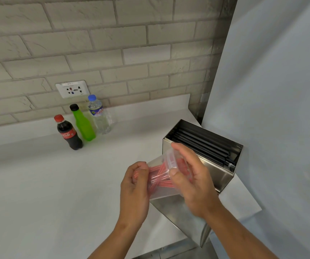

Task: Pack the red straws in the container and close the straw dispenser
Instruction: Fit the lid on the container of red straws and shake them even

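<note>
A clear plastic bag of red straws (159,179) is held in front of me, just left of the straw dispenser. My left hand (134,186) grips the bag's closed left end. My right hand (189,176) pinches the bag's open mouth, thumb below and fingers above. The stainless steel straw dispenser (223,181) stands on the counter with its top open; black straws (204,144) lie inside it. Its steel lid (178,215) lies flat on the counter under my hands.
Three bottles stand at the back of the white counter (47,184): a cola bottle (68,132), a green bottle (83,124) and a water bottle (99,114). A wall socket (72,89) sits in the brick wall. A pale cloth (281,90) hangs at right.
</note>
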A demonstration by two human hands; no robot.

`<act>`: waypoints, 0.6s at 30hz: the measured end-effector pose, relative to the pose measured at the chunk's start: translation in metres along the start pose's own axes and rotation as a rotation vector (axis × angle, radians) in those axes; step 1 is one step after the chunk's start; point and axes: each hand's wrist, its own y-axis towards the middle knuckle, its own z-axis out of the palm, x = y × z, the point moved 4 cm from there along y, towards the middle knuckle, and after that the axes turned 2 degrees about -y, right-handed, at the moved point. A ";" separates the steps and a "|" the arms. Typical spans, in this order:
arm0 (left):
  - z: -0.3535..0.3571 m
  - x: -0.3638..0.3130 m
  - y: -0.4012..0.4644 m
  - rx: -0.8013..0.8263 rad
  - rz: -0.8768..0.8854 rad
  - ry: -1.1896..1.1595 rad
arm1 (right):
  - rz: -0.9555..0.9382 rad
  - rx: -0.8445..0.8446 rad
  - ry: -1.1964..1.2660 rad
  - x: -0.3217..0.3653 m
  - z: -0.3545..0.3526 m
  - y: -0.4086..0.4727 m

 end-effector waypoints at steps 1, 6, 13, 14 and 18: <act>-0.001 0.000 0.000 -0.010 0.018 0.001 | 0.036 0.002 0.026 -0.001 0.000 0.000; -0.001 -0.002 0.003 0.013 0.030 -0.067 | 0.011 0.008 -0.012 0.002 0.000 -0.001; -0.003 0.002 -0.003 -0.112 0.105 -0.048 | 0.055 -0.068 0.020 0.004 0.011 0.000; -0.004 0.003 -0.003 -0.108 0.105 -0.043 | 0.060 -0.062 0.021 0.005 0.011 0.000; -0.006 0.003 0.001 -0.078 0.115 -0.003 | 0.076 -0.058 0.013 0.004 0.010 -0.002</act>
